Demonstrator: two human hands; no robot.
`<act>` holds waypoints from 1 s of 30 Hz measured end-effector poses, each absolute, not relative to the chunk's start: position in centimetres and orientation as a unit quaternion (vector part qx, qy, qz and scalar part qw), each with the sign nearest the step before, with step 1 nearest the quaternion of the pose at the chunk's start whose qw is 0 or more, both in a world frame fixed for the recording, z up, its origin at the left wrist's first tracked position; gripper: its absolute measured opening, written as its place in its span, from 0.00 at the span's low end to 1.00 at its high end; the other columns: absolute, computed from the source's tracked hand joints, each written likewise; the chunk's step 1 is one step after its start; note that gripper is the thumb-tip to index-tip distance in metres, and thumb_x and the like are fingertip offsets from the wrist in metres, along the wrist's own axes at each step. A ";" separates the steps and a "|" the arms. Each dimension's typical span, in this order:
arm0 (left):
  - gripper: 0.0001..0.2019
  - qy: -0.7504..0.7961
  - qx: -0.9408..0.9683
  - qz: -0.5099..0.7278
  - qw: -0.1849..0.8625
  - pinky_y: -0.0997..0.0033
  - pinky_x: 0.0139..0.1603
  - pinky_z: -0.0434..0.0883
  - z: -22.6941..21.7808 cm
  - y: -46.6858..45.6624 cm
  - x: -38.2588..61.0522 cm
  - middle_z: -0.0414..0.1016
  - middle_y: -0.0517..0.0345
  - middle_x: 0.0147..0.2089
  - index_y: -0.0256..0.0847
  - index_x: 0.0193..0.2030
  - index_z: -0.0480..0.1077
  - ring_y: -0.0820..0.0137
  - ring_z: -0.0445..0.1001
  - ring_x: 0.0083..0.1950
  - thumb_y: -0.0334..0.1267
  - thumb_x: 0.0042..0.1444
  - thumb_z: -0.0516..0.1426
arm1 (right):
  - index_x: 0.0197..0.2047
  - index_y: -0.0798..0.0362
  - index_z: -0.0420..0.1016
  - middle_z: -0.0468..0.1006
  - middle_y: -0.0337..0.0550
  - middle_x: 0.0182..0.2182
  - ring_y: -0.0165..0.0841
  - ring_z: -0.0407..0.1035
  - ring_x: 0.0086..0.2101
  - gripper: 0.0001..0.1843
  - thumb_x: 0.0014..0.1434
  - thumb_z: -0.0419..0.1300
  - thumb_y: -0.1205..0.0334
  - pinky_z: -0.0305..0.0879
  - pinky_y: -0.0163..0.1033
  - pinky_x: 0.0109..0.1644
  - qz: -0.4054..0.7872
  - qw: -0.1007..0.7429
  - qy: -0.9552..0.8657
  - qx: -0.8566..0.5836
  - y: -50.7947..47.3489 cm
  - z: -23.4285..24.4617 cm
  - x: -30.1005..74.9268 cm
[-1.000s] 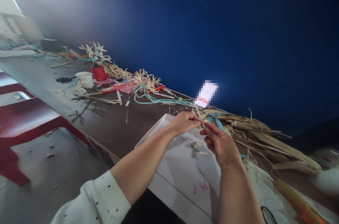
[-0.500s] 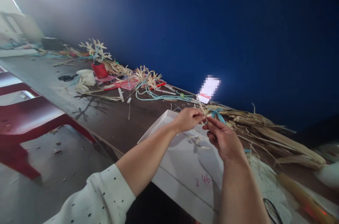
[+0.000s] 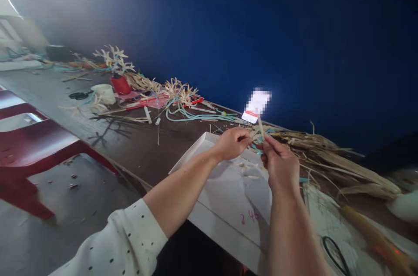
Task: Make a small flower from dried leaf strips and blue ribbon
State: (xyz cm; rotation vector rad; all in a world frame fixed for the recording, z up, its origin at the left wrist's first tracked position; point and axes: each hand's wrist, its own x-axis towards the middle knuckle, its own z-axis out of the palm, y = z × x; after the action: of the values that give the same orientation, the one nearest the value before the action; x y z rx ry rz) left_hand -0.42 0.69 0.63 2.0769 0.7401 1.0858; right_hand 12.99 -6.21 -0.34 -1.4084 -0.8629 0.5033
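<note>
My right hand [image 3: 283,163] pinches a narrow pale strip [image 3: 261,129], like dried husk, which points upward from the fingertips. Just to its left, my left hand [image 3: 233,142] is closed in a pinch, thumb against fingers. What lies between those fingertips is too small to make out. The two hands are slightly apart, above a shallow white box [image 3: 225,197] with pink handwritten figures. Several small pale scraps [image 3: 250,172] lie in the box under the hands.
Long dried husks [image 3: 346,165] lie on the right. Pale husk flowers [image 3: 178,91], light blue stems [image 3: 192,116], a red spool [image 3: 120,84], a white cup [image 3: 103,93] and black scissors [image 3: 80,95] lie along the table [image 3: 140,141]. A lit screen [image 3: 257,104] stands by the blue wall.
The hands have drawn a little apart. The pale strip, which rose beside the left fingertips, now stands in my right hand, further right.
</note>
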 end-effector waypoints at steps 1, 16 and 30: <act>0.11 0.296 0.794 0.411 0.337 0.76 0.30 0.57 0.7 0.7 -0.5 0.64 0.62 0.25 0.36 0.25 0.67 0.76 0.61 0.29 0.38 0.54 0.53 | 0.50 0.50 0.74 0.75 0.41 0.27 0.22 0.57 0.17 0.30 0.43 0.65 0.49 0.50 0.29 0.17 0.253 0.670 -0.357 -0.600 -6.3 -0.1 13.0; 0.11 0.287 0.799 0.387 0.360 0.77 0.32 0.60 1.3 0.2 -0.7 0.66 0.61 0.28 0.36 0.27 0.67 0.75 0.63 0.31 0.39 0.56 0.51 | 0.42 0.52 0.77 0.74 0.40 0.24 0.20 0.56 0.17 0.24 0.39 0.69 0.56 0.45 0.26 0.17 0.436 0.623 -0.350 -0.547 -6.7 0.3 12.7; 0.11 0.393 0.888 0.138 0.197 0.73 0.32 0.63 0.4 0.1 -0.6 0.77 0.54 0.33 0.41 0.32 0.75 0.66 0.72 0.35 0.40 0.51 0.52 | 0.44 0.53 0.76 0.74 0.40 0.24 0.21 0.57 0.17 0.22 0.44 0.66 0.59 0.48 0.26 0.16 0.176 0.831 -0.238 -0.471 -6.5 0.8 14.0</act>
State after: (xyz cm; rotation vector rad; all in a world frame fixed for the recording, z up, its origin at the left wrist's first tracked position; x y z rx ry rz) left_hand -0.64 0.06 0.38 2.4851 1.1005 0.3860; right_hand 14.00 -6.46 0.85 -0.9984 -0.5052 0.3728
